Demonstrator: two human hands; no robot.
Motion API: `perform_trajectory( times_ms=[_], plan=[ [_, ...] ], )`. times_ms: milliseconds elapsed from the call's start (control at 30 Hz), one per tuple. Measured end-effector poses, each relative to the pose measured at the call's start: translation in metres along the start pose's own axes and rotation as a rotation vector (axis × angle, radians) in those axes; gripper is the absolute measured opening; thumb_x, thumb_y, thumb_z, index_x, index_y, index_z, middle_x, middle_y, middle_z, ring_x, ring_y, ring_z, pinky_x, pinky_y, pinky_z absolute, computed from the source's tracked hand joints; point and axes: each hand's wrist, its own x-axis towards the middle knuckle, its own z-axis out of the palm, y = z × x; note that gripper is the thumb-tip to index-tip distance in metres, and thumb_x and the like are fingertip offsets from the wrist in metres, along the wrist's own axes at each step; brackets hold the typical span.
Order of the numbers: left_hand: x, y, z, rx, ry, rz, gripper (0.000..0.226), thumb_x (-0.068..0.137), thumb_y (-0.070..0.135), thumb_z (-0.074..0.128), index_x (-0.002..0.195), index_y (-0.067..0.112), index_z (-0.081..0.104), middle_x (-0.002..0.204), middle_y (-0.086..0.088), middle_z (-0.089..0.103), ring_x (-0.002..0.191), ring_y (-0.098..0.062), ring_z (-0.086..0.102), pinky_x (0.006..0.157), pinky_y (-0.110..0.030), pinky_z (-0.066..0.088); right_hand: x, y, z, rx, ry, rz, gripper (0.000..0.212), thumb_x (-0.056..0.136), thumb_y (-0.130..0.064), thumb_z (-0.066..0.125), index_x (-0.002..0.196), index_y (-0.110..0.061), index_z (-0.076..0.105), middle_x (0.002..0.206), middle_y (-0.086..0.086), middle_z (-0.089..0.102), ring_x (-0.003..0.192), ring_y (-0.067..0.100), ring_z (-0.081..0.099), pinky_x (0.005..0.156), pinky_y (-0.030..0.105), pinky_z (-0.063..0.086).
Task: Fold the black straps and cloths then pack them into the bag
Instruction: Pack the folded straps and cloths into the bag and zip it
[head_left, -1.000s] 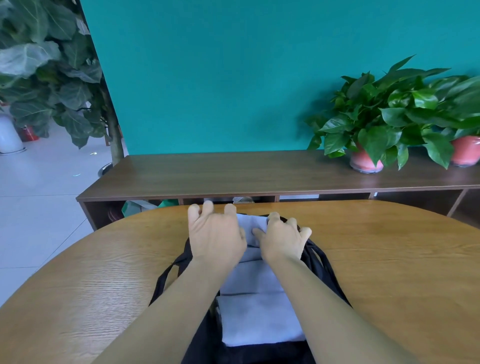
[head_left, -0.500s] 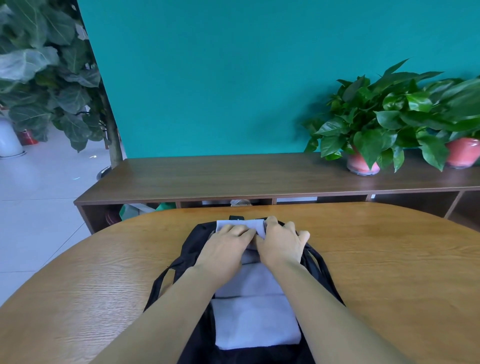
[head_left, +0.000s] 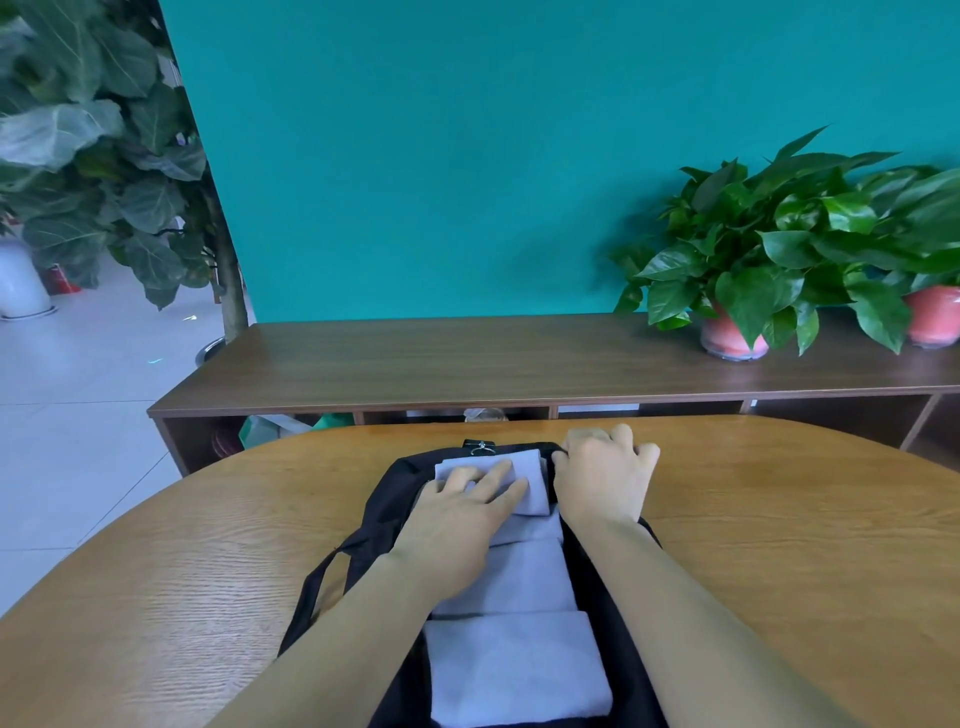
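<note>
A black bag (head_left: 387, 499) lies open on the wooden table (head_left: 779, 545), its mouth pointing away from me. Three folded pale lavender cloths sit in a row inside it: a far cloth (head_left: 527, 467), a middle cloth (head_left: 524, 577) and a near cloth (head_left: 514, 670). My left hand (head_left: 457, 514) rests flat on the far cloth with its fingers spread. My right hand (head_left: 602, 478) is at the bag's far right rim, thumb against the black edge and fingers curled over it. A black strap (head_left: 318, 577) loops out on the left. A metal zipper pull (head_left: 482, 447) shows at the far end.
A dark wooden sideboard (head_left: 467, 364) runs behind the table against a teal wall. Two potted green plants (head_left: 737, 291) stand on its right end. A large-leafed tree (head_left: 93, 156) and a tiled floor are at the left.
My right hand has left the far cloth and slid right to the bag's rim. My left hand has flattened onto that cloth, which now shows more.
</note>
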Motion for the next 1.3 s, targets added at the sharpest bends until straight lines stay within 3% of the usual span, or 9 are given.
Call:
perform_trajectory(
  times_ms=[433,567,633,733,867,967,1033,1133,1300],
  plan=[
    [0.012,-0.003,0.003,0.059,-0.035,0.012,0.074,0.092,0.003,0.036,0.155,0.027,0.005,0.162,0.004,0.001,0.14,-0.022,0.016,0.102,-0.038,0.027,0.01,-0.003,-0.006,0.043,0.071,0.12,0.023,0.098,-0.033,0.045,0.09,-0.018,0.061,0.085,-0.002,0.06,0.09,0.02,0.05,0.075,0.034,0.023],
    [0.012,-0.004,0.0,-0.029,-0.048,-0.046,0.081,0.089,-0.001,0.038,0.155,0.027,0.001,0.163,0.002,-0.004,0.141,-0.024,0.016,0.103,-0.038,0.027,0.0,-0.004,-0.008,0.004,0.037,0.002,0.015,0.092,-0.027,0.058,0.092,-0.014,0.065,0.089,0.004,0.065,0.09,0.026,0.053,0.072,0.035,0.028],
    [0.011,-0.007,-0.003,-0.081,-0.019,-0.059,0.082,0.088,-0.004,0.041,0.156,0.025,0.004,0.163,0.0,-0.002,0.143,-0.023,0.016,0.103,-0.037,0.027,-0.011,-0.006,-0.013,-0.032,0.112,-0.098,0.017,0.068,-0.014,0.078,0.079,-0.009,0.066,0.076,0.008,0.064,0.074,0.03,0.055,0.063,0.034,0.032],
    [0.007,-0.017,-0.01,-0.128,0.067,-0.071,0.073,0.089,-0.001,0.044,0.153,0.023,0.019,0.162,-0.001,0.012,0.144,-0.023,0.02,0.106,-0.035,0.029,-0.032,-0.016,-0.017,-0.024,0.138,-0.299,0.03,0.045,0.0,0.077,0.069,-0.011,0.065,0.068,0.006,0.061,0.065,0.029,0.055,0.055,0.033,0.039],
    [-0.001,-0.032,-0.014,-0.128,0.252,-0.228,0.062,0.092,0.016,0.054,0.149,0.024,0.032,0.152,0.005,0.031,0.136,-0.02,0.031,0.102,-0.031,0.03,-0.051,-0.031,-0.008,-0.01,-0.128,-0.444,0.036,0.063,-0.026,0.083,0.092,-0.011,0.069,0.091,0.008,0.068,0.097,0.034,0.063,0.08,0.04,0.052],
    [-0.004,-0.04,-0.012,-0.284,0.168,-0.464,0.056,0.087,0.029,0.063,0.139,0.024,0.042,0.132,-0.001,0.046,0.123,-0.023,0.044,0.095,-0.035,0.041,-0.058,-0.043,-0.013,0.01,-0.418,-0.436,0.052,0.103,-0.036,0.033,0.148,-0.012,0.026,0.156,0.017,0.021,0.145,0.037,0.011,0.118,0.046,0.01],
    [-0.006,-0.046,-0.012,-0.468,0.044,-0.553,0.037,0.082,0.023,0.062,0.118,0.021,0.053,0.108,0.0,0.057,0.1,-0.022,0.056,0.078,-0.034,0.049,-0.058,-0.05,-0.017,-0.028,-0.541,-0.412,0.054,0.104,-0.039,0.02,0.153,-0.019,0.008,0.161,0.014,-0.003,0.147,0.034,-0.007,0.118,0.048,-0.003],
    [-0.007,-0.053,-0.012,-0.568,0.033,-0.595,0.003,0.079,0.012,0.054,0.079,0.014,0.056,0.073,0.0,0.055,0.065,-0.019,0.05,0.055,-0.025,0.038,-0.055,-0.055,-0.012,-0.02,-0.583,-0.386,0.054,0.103,-0.041,0.018,0.153,-0.023,0.008,0.161,0.011,-0.007,0.146,0.035,-0.009,0.116,0.053,-0.002],
    [0.0,-0.061,-0.012,-0.657,0.356,-0.642,0.024,0.087,0.012,0.052,0.063,0.01,0.05,0.064,-0.003,0.052,0.068,-0.028,0.049,0.058,-0.03,0.04,-0.051,-0.057,-0.007,-0.038,-0.6,-0.393,0.05,0.101,-0.045,0.021,0.147,-0.024,0.025,0.161,0.008,0.002,0.146,0.033,-0.001,0.115,0.055,0.004]
  ],
)
